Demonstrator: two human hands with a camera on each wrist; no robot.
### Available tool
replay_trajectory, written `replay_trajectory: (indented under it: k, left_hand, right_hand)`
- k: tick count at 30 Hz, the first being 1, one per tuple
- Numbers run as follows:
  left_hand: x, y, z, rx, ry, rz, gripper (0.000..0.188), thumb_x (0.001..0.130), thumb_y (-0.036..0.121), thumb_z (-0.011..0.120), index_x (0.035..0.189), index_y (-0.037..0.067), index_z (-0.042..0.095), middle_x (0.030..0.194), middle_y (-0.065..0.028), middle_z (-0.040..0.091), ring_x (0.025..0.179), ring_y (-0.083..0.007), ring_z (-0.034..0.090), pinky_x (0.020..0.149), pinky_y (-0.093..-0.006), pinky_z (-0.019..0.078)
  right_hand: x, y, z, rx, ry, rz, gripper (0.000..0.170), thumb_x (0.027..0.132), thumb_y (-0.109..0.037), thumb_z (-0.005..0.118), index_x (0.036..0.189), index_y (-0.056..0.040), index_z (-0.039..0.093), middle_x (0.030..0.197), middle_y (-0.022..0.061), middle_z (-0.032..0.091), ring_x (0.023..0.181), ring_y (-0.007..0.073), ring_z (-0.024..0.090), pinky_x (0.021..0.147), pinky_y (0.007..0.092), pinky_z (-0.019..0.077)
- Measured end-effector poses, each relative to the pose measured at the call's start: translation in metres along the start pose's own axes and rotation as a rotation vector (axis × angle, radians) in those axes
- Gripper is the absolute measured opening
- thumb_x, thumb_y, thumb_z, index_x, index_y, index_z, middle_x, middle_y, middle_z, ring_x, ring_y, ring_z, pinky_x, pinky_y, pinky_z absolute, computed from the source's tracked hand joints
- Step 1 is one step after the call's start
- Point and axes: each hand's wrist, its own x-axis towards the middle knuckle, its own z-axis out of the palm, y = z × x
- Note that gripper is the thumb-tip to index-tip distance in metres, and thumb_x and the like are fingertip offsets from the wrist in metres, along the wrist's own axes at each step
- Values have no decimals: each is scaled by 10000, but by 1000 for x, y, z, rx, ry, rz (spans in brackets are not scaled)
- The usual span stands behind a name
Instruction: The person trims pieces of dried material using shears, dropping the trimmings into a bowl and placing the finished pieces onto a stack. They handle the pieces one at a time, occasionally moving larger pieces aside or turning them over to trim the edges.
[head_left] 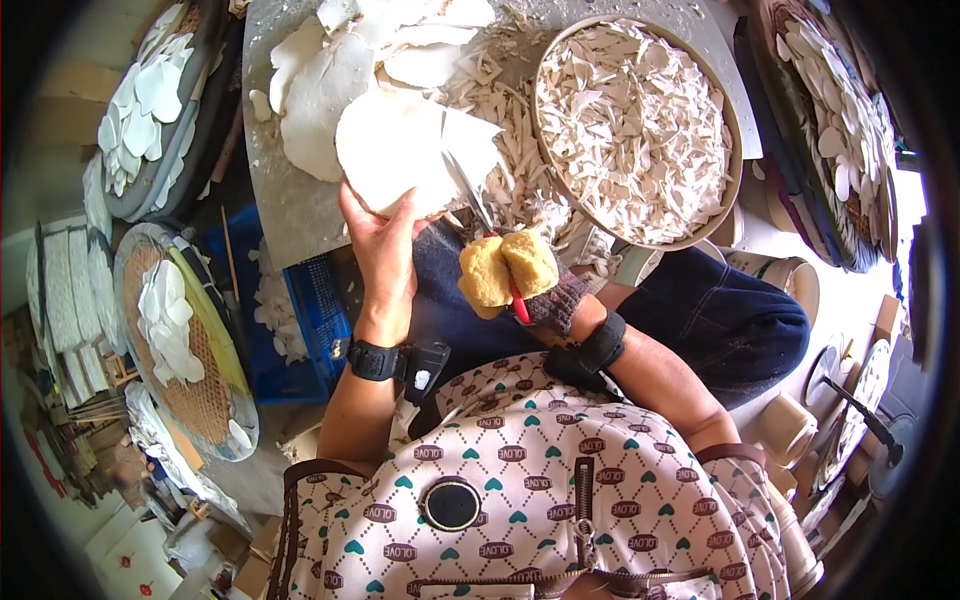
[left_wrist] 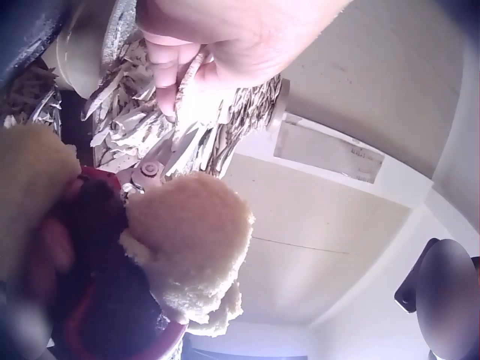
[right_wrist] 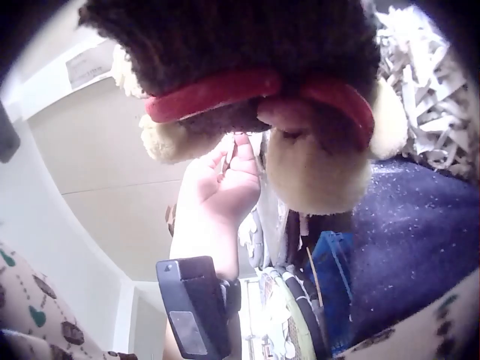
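My left hand (head_left: 380, 245) pinches the near edge of a broad, flat white piece (head_left: 390, 150) between thumb and fingers, above a grey work surface. The right hand (head_left: 562, 302) wears a dark knitted glove (right_wrist: 232, 37) and grips red-handled scissors (head_left: 470, 185). Thick yellow foam pads (head_left: 485, 272) wrap the scissor handles and hide part of that hand. The blades lie against the right part of the white piece, one over its face. In the left wrist view, the piece's thin, rough edge shows between the left fingers (left_wrist: 166, 71).
A round tray (head_left: 741, 150) heaped with white offcuts stands at right. More flat white pieces (head_left: 325, 110) lie at the back left of the grey surface (head_left: 310, 225). Loose trimmings (head_left: 515, 150) cover the middle. A blue crate (head_left: 310, 330) and round racks (head_left: 210, 400) stand at left.
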Motion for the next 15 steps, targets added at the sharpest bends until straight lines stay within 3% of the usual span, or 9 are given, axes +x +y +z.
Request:
replay_trajectory:
  k: [3, 5, 8, 11, 14, 15]
  left_hand:
    - [2, -3, -1, 6, 20, -4, 594, 807, 2, 576, 1290, 88, 242, 1166, -133, 464, 973, -201, 559, 738, -317, 536]
    - [2, -5, -1, -1, 26, -3, 590, 808, 2, 573, 1288, 88, 241, 1164, -135, 465, 961, -203, 565, 730, -315, 539]
    - [3, -5, -3, -19, 6, 18, 577, 812, 4, 567, 1283, 82, 243, 1163, -137, 467, 944, -207, 574, 707, -310, 545]
    - [14, 2, -3, 5, -21, 92, 552, 815, 10, 559, 1271, 69, 254, 1158, -136, 472, 937, -207, 579, 672, -300, 552]
    - [56, 23, -12, 104, -39, 188, 548, 804, 30, 575, 1261, 57, 275, 1153, -127, 482, 937, -201, 576, 653, -280, 536]
    - [75, 27, -21, 245, -31, 207, 625, 798, 48, 594, 1303, 73, 226, 1191, -132, 469, 950, -202, 564, 706, -288, 508]
  right_hand:
    - [1, -7, -3, -51, -54, 78, 263, 845, -174, 588, 1024, 17, 561, 987, 91, 616, 902, 151, 590, 808, 281, 477]
    - [6, -2, -13, 122, -129, 197, 306, 775, -110, 674, 1046, -37, 554, 1005, 62, 601, 939, 147, 570, 846, 286, 449]
    - [6, -11, -13, -480, -236, 15, 294, 784, -102, 663, 1048, -36, 552, 999, 60, 601, 929, 136, 569, 826, 280, 455]
    - [7, -2, -20, -418, -209, 14, 243, 825, -124, 616, 1038, -23, 554, 997, 62, 601, 919, 139, 569, 816, 274, 456]
    - [2, 12, -25, 355, -190, 131, 235, 866, -162, 562, 1039, -3, 553, 1005, 67, 599, 915, 148, 570, 814, 279, 456]
    - [-2, 9, -24, 252, -167, 136, 244, 870, -170, 556, 1042, 2, 552, 1004, 67, 599, 910, 146, 568, 811, 277, 456]
